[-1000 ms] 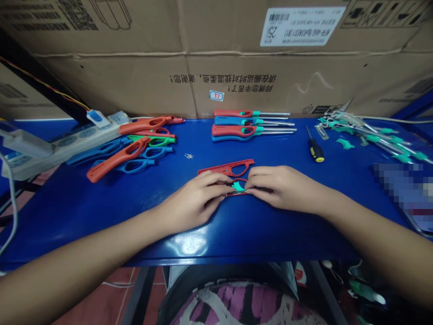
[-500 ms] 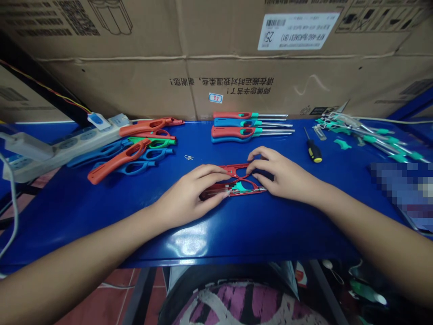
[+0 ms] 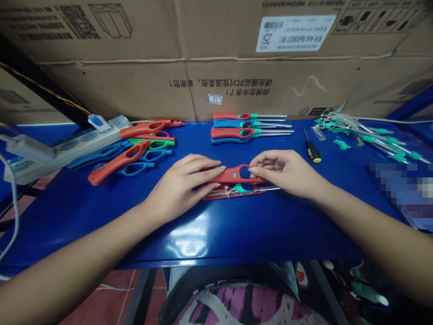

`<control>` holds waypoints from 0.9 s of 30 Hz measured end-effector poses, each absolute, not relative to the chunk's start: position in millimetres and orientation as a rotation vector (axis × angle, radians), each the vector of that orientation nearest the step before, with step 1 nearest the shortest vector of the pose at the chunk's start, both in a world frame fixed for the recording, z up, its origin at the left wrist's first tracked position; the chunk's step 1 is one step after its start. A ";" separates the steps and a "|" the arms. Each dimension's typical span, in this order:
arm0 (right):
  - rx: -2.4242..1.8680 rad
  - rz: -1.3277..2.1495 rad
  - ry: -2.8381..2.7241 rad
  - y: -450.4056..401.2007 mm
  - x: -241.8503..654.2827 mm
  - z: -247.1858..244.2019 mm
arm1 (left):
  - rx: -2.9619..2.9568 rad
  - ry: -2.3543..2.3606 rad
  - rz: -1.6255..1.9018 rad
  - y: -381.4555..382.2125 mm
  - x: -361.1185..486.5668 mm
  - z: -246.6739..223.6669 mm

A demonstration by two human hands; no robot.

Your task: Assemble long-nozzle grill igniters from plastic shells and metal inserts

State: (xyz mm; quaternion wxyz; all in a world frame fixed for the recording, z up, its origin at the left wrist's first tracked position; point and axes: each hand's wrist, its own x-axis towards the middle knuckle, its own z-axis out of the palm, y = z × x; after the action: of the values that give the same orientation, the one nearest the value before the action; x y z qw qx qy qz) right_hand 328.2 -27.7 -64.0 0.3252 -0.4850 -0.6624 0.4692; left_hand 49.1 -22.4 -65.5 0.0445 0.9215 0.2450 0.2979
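Note:
A red half shell (image 3: 226, 175), its outer side up, is held between my left hand (image 3: 182, 185) and my right hand (image 3: 284, 174). My right thumb and fingers pinch it beside the trigger hole; my left fingers are closed on its wide end. Just below it on the blue table lies an open red lighter half (image 3: 216, 193) with a clear tube, wires, a green trigger (image 3: 241, 188) and a metal rod (image 3: 270, 188). My left thumb is close to the left end of this lower half.
Assembled lighters (image 3: 233, 133) lie behind my hands. To the left are coloured shells (image 3: 118, 162) beside a power strip (image 3: 77, 140). A screwdriver (image 3: 314, 152) and rods with green parts (image 3: 375, 135) lie right, near a pixelated object (image 3: 402, 194). A cardboard box (image 3: 135, 85) stands behind.
The upper red shell has been lifted and turned over, outer side up. My right fingers have closed on it, and the metal rod of the lower half shows more.

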 end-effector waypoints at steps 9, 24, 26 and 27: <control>-0.997 0.748 -2.350 -27.9 336.6 -62.5 | 2.787 0.819 0.734 -30.5 50.0 -63.8; -0.951 0.692 -2.481 -26.8 334.5 -69.8 | 2.776 0.855 0.441 -31.0 50.4 -58.5; -0.955 0.686 -2.482 -26.8 333.8 -70.1 | 2.779 0.861 0.431 -30.8 50.2 -58.8; -0.958 0.680 -2.484 -26.9 333.6 -70.0 | 2.779 0.865 0.425 -30.7 50.3 -58.8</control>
State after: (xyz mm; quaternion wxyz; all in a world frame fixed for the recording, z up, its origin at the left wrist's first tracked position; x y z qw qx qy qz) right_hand 333.6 -26.9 -70.0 0.1955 -0.3418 -0.8866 0.2427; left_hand 50.3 -30.7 -58.8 0.1001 0.9401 0.2925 0.1439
